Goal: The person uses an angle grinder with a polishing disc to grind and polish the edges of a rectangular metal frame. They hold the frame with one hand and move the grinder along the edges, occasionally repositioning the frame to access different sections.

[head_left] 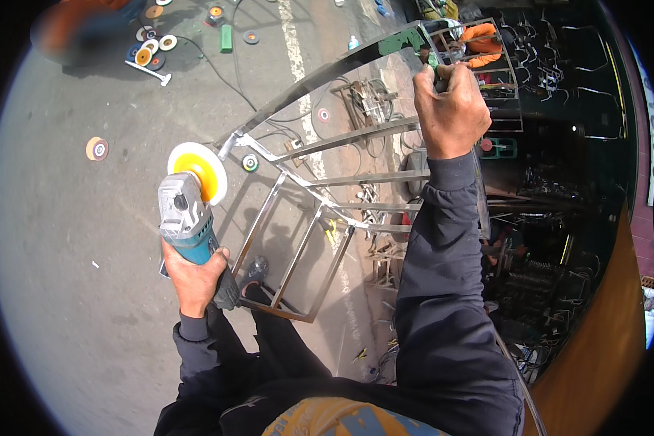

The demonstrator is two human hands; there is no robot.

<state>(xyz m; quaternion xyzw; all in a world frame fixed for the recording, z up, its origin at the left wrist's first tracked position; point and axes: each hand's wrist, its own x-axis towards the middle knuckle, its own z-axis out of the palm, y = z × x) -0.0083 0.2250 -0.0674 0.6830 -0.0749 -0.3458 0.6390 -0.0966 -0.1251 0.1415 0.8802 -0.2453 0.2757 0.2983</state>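
My left hand (192,280) is wrapped round the body of a teal-and-grey angle grinder (187,231). A white buffing disc with a yellow centre (200,171) is fitted to its head, left of the metal frame and apart from it. Shiny bars make up this chair-like frame (356,134), which stands before me. My right hand (452,109) is closed at the frame's upper right end, on a small green piece, seemingly polishing compound, mostly hidden by the fingers. Green smears (402,43) coat the upper bar close to that hand.
Several grinding discs (145,54), a green bar (227,38) and a hammer-like tool (152,75) lie on the pavement (65,240). Cables (229,80) run behind the frame. Metal parts (370,102) clutter the right side, where a person in orange (483,43) is partly visible.
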